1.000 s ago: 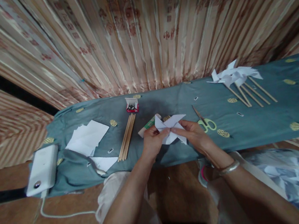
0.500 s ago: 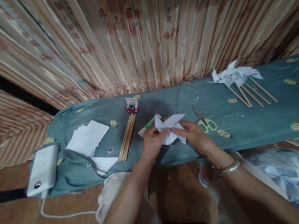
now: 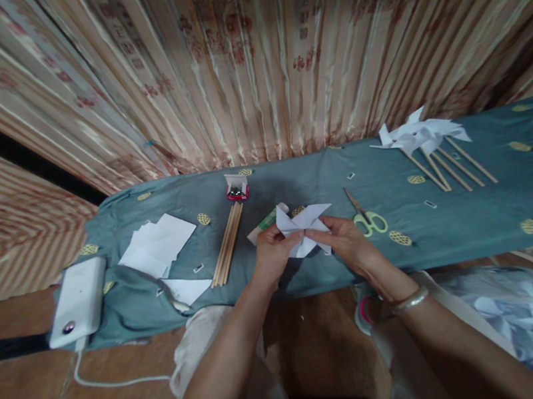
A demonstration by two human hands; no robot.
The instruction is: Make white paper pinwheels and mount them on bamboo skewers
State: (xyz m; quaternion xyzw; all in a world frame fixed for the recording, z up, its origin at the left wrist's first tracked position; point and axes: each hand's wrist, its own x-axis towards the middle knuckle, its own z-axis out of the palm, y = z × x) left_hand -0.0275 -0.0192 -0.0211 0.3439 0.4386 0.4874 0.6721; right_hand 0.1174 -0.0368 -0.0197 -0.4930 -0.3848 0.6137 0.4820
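Both hands hold a white folded paper pinwheel head over the near edge of the blue-green cloth-covered table. My left hand pinches its left side with fingers closed. My right hand, a metal bangle on the wrist, pinches the centre and right flap. A glue stick lies just behind the paper.
Green-handled scissors lie right of my hands. A bundle of wooden sticks and a small red box of pins are to the left, past them white paper sheets and a white device with a cable. Finished pinwheels lie far right.
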